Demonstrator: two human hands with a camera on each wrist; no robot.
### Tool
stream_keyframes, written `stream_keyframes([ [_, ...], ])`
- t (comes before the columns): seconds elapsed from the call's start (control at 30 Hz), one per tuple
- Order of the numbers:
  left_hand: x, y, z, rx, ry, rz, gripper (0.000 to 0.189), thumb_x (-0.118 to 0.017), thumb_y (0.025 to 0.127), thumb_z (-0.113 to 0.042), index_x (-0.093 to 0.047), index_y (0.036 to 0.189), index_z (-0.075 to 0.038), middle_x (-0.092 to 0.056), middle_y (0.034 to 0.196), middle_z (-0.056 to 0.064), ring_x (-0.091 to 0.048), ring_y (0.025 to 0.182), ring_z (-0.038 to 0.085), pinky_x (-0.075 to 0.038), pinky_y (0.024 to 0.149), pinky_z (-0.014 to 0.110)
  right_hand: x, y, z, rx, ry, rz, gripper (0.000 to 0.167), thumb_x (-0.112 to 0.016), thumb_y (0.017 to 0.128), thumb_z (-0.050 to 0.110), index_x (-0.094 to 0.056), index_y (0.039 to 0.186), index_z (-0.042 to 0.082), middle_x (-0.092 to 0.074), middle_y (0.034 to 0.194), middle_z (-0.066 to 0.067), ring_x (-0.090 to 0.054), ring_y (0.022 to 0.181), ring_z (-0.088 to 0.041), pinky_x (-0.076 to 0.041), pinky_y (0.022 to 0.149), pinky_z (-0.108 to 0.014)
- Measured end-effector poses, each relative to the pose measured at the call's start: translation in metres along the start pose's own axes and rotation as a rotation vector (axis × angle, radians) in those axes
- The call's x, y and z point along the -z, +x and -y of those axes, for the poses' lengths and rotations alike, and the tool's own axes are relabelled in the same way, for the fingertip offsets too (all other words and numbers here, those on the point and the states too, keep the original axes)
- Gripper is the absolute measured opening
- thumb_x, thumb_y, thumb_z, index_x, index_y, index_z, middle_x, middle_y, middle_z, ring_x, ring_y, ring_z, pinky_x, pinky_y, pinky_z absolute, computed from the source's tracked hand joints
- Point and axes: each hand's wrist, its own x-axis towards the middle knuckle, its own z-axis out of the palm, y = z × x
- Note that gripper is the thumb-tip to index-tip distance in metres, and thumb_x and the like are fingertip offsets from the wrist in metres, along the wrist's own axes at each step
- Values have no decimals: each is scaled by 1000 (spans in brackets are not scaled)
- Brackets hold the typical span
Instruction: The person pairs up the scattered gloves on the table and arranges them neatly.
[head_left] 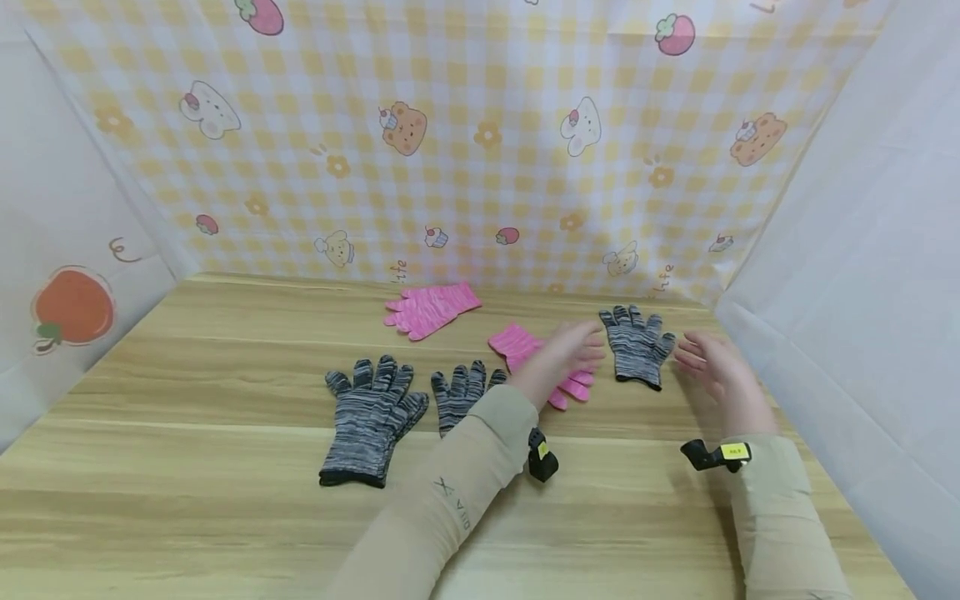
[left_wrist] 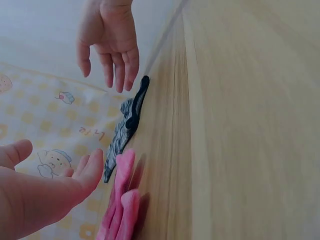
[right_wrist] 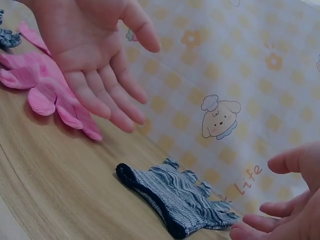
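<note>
Toward the far right of a pale wood-grain table (head_left: pixel 600 517), from the head, can see a flat black-and-grey marled knit glove (head_left: pixel 637 346) between a bare left hand (head_left: pixel 570 346) and a bare right hand (head_left: pixel 708 362). Can find nothing grasped by either, with fingers loosely extended. Also see a bright pink knit glove (head_left: pixel 513 342) partly covered by the left hand, a second pink knit glove (head_left: pixel 431 311) farther back, and a grey-striped knit glove (head_left: pixel 459 393) half hidden behind a beige sleeve (head_left: pixel 435 492).

From the left wrist, see both hands raised, with the marled glove nearly edge-on. Might drag the nearer pink glove by sweeping the left hand low. Cannot see its lower part, cut off by the frame.

From the right wrist, see the dark cuff foremost. Might crumple the soft knit by pinching from one side only. Cannot tell touching from mere overlap at the right fingertips, nor see the cropped rest of that hand.
</note>
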Motion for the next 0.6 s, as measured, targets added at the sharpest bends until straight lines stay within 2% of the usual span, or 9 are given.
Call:
stream_keyframes([
  [0.07, -3, 4, 1, -12, -55, 7, 55, -59, 92, -30, -47, 136, 1, -54, 129, 24, -51, 119, 39, -39, 102, 48, 5, 3, -2, -13, 38, -13, 75, -48, 100, 32, -3, 153, 4, -4, 156, -23, -37, 133, -25, -41, 101, -29],
  [0.17, -8, 8, 2, -25, -100, 8, 58, -60, 92, -28, -43, 140, 1, -48, 135, 27, -48, 122, 42, -38, 103, 48, 8, 6, -1, -26, 57, -11, 79, -52, 98, 33, -1, 153, 7, -3, 155, -24, -36, 134, -27, -43, 99, -28],
  [0.27, -13, 12, 3, -39, -125, -5, 64, -60, 91, -27, -38, 143, 3, -42, 139, 29, -44, 124, 44, -36, 104, 49, 5, 6, 0, -39, 93, 4, 74, -45, 101, 30, 2, 153, 8, 1, 155, -25, -22, 139, -34, -36, 105, -33],
  [0.3, -14, 12, 4, -22, -119, -11, 65, -61, 91, -29, -37, 143, 3, -42, 140, 29, -44, 125, 43, -36, 105, 49, 3, 6, 1, -49, 86, 9, 73, -41, 102, 30, 7, 152, 8, 5, 155, -24, -14, 141, -34, -31, 108, -33],
  [0.33, -15, 13, 6, -6, -127, -14, 67, -61, 91, -29, -36, 144, 3, -40, 141, 29, -43, 126, 44, -35, 105, 49, 1, 5, 2, -61, 101, 10, 71, -39, 102, 29, 7, 152, 9, 6, 155, -23, -11, 141, -34, -28, 109, -35],
  [0.47, -20, 16, 9, 14, -207, -20, 71, -64, 89, -28, -31, 147, 0, -33, 144, 32, -39, 128, 46, -36, 104, 49, -2, 3, 4, -103, 155, 8, 67, -34, 104, 28, 11, 151, 12, 9, 155, -20, -7, 142, -33, -22, 112, -35],
  [0.6, -24, 18, 11, 4, -279, -29, 76, -64, 87, -26, -28, 148, 1, -30, 144, 35, -38, 128, 47, -38, 103, 50, -3, 4, 5, -125, 182, 14, 68, -34, 104, 29, 12, 151, 14, 8, 156, -18, -8, 142, -32, -24, 111, -35],
])
